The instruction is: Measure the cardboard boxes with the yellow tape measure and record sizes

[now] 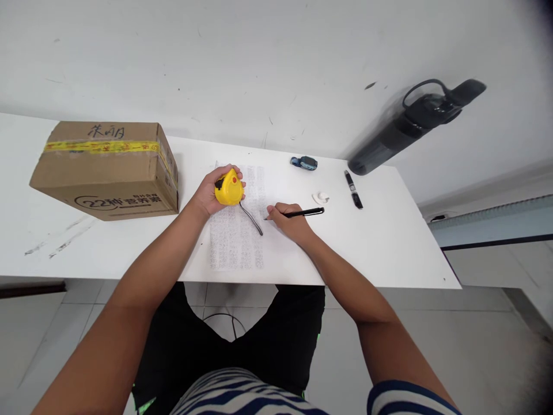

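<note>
- Gripping the pen, the right hand needs light pressure.
- Left hand clasps the tape measure; keep its strap left of the pen.

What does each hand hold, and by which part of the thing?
The left hand holds a yellow tape measure by its case. The right hand holds a black pen low down, near its writing tip.

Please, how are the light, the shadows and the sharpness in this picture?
Head view: bright, even light; soft shadow on the wall beside the bottle; tape measure and pen fairly sharp; right corners dark; text on the paper illegible.
</note>
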Demonstrator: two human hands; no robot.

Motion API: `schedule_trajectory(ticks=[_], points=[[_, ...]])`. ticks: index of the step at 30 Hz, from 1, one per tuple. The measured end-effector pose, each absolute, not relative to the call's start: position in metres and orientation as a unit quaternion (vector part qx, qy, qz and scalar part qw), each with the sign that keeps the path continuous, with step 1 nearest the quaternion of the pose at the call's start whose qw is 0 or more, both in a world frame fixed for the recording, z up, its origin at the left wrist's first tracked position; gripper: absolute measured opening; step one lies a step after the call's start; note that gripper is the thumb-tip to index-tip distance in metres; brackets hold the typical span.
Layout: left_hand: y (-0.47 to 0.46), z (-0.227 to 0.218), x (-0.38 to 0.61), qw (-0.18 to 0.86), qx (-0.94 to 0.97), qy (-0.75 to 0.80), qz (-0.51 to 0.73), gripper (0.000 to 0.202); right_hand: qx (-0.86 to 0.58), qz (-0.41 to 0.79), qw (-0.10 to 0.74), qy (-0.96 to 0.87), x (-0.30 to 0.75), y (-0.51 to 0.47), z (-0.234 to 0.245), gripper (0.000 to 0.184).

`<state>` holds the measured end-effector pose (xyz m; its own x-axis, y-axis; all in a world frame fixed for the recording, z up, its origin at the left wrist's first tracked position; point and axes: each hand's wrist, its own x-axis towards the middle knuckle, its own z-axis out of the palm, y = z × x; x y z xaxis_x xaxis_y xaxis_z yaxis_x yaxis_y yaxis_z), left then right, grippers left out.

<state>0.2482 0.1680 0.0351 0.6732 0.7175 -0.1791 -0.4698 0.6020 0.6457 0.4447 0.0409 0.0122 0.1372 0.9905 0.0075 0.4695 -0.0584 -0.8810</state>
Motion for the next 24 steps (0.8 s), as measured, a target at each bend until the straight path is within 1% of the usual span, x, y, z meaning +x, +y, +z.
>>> schedule_trajectory(ticks=[9,14,19,24], points=[[0.1702,0.0323,0.2485,0.869,0.288,0.212,0.342,0.015,-0.644,0.331,0.385,-0.572,0.4458,0.0403,0.0103,0.048],[0.1718,0.0302,0.2484,0.87,0.288,0.211,0.34,0.015,-0.628,0.348,0.382,-0.582,0.4458,0.0394,0.0107,0.047],[0.172,0.0297,0.2487,0.868,0.285,0.224,0.339,0.017,-0.649,0.318,0.399,-0.564,0.4453,0.0395,0.0105,0.047],[0.1723,0.0288,0.2492,0.867,0.291,0.217,0.341,0.017,-0.643,0.332,0.387,-0.571,0.4456,0.0396,0.0109,0.045]])
